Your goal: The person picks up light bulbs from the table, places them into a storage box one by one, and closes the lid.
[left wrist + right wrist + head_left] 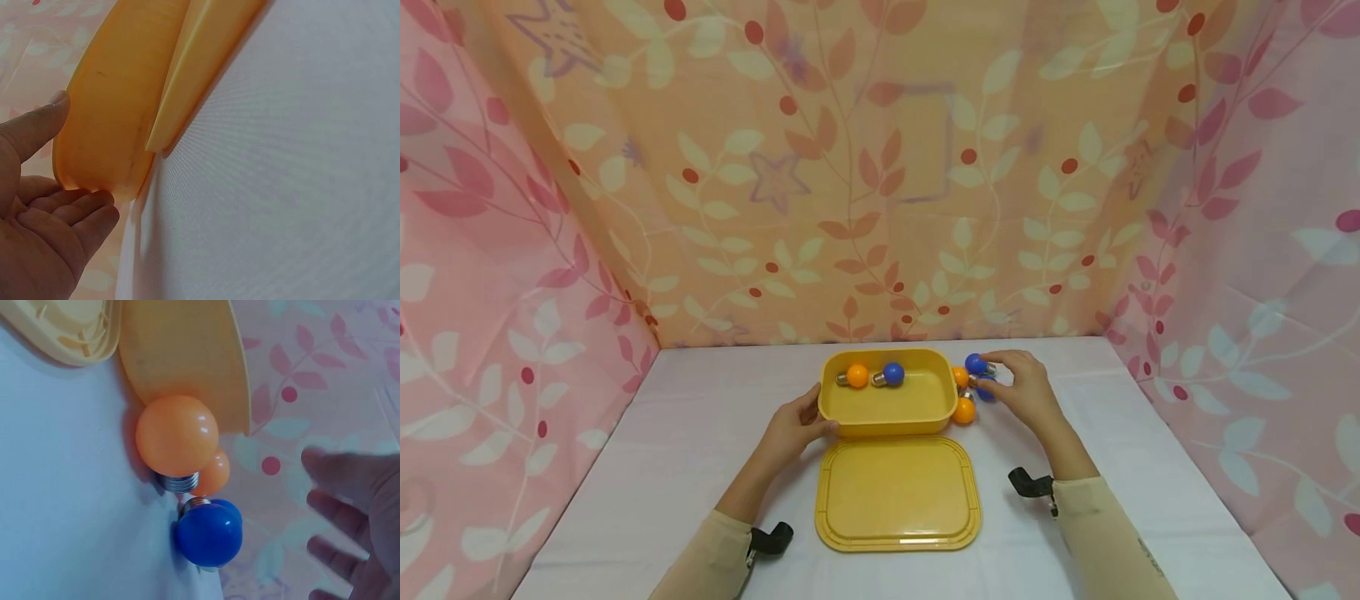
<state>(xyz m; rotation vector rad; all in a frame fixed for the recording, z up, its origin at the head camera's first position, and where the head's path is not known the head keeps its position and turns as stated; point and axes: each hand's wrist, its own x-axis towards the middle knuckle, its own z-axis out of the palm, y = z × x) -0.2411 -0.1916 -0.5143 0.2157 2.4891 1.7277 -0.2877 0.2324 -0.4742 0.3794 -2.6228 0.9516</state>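
A yellow box [887, 427] holds one orange bulb [857, 375] and one blue bulb [892, 374], both lying near its back wall. My left hand [786, 432] holds the box's left end, thumb at the front corner and fingers against the outer side. Beside the box's right end lie two orange bulbs [177, 434] and two blue bulbs [209, 536], close together with metal screw bases. Over the blue ones hovers my right hand [1028, 392], thumb and fingers spread apart. The right wrist view shows nothing between those fingers.
The yellow lid [898, 496] lies flat in front of the box. Beneath everything is a white cloth-covered table [685, 467]. Patterned curtains [880, 208] stand along the back and both sides. Black wrist mounts [1030, 483] stick out from the sleeves.
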